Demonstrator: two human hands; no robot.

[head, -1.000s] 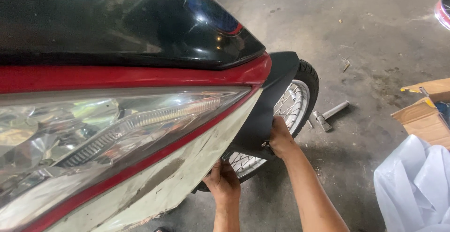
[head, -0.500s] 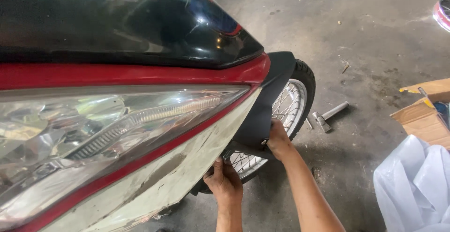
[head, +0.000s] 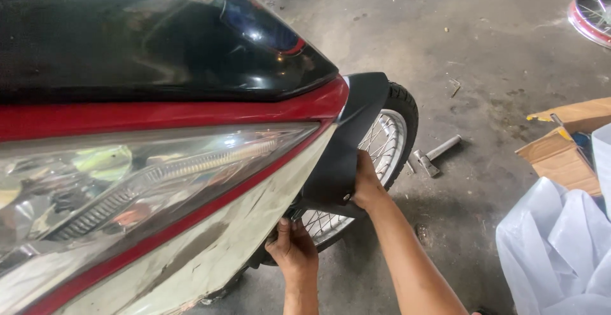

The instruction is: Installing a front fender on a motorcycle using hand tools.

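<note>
Black plastic is what I hold: the front mudguard [head: 347, 143] of the motorbike, which curves over the front wheel [head: 382, 156]. My right hand [head: 366, 184] is pressed on the lower right side of the mudguard, with the fingers tucked behind its edge, so my grip there is closed on the mudguard. My left hand [head: 293, 248] is lower down and closer to me. It is curled up under the bottom edge of the pale front panel [head: 210, 238], just beside the wheel spokes. I cannot tell what that grip is closed around, because the panel hides my fingertips. The mudguard sits right on top of the tyre, between the wheel and the red and black nose of the bike [head: 191, 67]. A big clear headlight [head: 127, 181] fills the left side of my view. On the grey concrete floor [head: 445, 48] a small hammer [head: 436, 156] lies near the wheel, apart from my hands. Off to the right are an open cardboard box [head: 563, 153] and a white plastic bag [head: 560, 251]. Far away in the top right corner, part of another spoked wheel [head: 592, 13] lies on the floor.
</note>
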